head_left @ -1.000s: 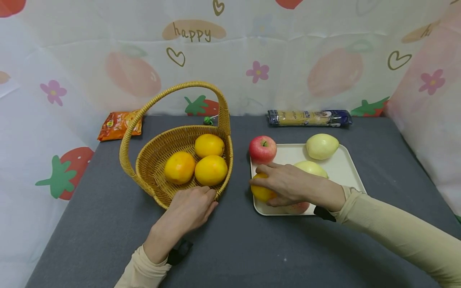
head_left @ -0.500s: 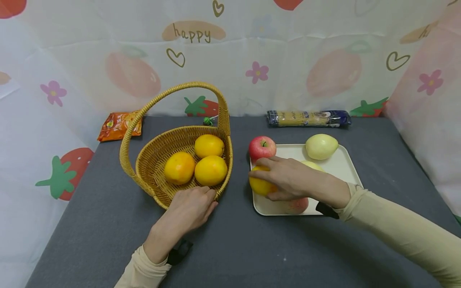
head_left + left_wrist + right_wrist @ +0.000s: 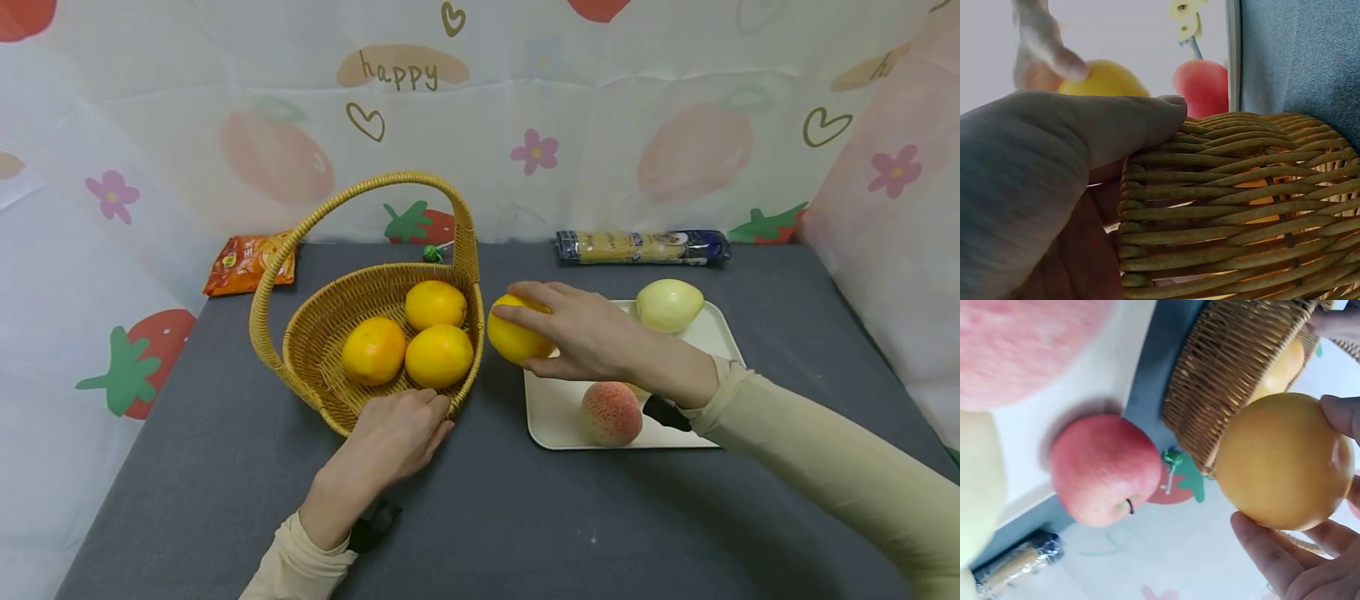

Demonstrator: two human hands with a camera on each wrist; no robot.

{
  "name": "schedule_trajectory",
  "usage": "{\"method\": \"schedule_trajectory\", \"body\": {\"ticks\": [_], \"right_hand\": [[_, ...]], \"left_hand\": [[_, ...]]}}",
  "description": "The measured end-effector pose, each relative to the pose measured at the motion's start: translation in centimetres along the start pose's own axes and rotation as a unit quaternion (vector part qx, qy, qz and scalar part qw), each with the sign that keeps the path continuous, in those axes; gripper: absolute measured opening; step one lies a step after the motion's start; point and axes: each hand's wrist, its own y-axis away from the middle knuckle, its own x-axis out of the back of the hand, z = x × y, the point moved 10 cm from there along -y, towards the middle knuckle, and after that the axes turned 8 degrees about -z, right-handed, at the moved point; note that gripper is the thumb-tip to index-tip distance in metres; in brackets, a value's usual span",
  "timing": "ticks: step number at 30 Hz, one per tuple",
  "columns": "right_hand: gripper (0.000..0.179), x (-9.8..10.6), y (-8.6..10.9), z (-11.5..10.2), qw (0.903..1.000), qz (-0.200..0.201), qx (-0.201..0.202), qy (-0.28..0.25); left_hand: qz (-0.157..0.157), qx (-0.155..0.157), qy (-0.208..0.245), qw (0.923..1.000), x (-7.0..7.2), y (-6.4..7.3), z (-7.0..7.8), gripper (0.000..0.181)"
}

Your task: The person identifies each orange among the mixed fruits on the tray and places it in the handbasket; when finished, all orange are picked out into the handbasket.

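My right hand [image 3: 592,333] holds a yellow-orange orange [image 3: 517,329] between thumb and fingers, in the air over the gap between basket and tray. In the right wrist view the fingers wrap the side of the orange [image 3: 1285,461]. My left hand [image 3: 393,433] grips the near rim of a wicker basket [image 3: 330,304]; the left wrist view has the thumb over the woven rim [image 3: 1222,187]. Inside the basket lie three similar oranges [image 3: 375,350]. A red apple [image 3: 1105,469] is hidden behind my right hand in the head view.
On the white tray [image 3: 543,425] lie a speckled peach [image 3: 611,414] and a pale green fruit [image 3: 670,305]; another is mostly hidden under my right wrist. A noodle packet [image 3: 641,247] and an orange snack bag [image 3: 247,262] lie along the back. The tall basket handle [image 3: 401,177] arches overhead.
My right hand has lifted the orange off the tray and carried it left and away from me toward the basket, uncovering the peach. The left hand stays on the rim.
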Motion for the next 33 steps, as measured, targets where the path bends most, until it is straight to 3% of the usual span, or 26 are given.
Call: {"method": "schedule_trajectory", "body": {"ticks": [13, 20, 33], "right_hand": [[0.062, 1.7, -5.1, -2.0, 0.9994, 0.025, 0.023, -0.001], [0.059, 0.9, -7.6, -3.5, 0.9981, 0.013, 0.047, 0.037], [0.059, -0.5, -11.6, -4.3, 0.9987, -0.013, 0.030, 0.040]], "left_hand": [[-0.011, -0.003, 0.000, 0.9999, -0.2, -0.1, 0.1, 0.022], [-0.013, -0.001, 0.000, 0.9999, -0.2, 0.0, 0.0, 0.022], [-0.006, -0.003, 0.003, 1.0000, -0.1, -0.1, 0.1, 0.023]]}}
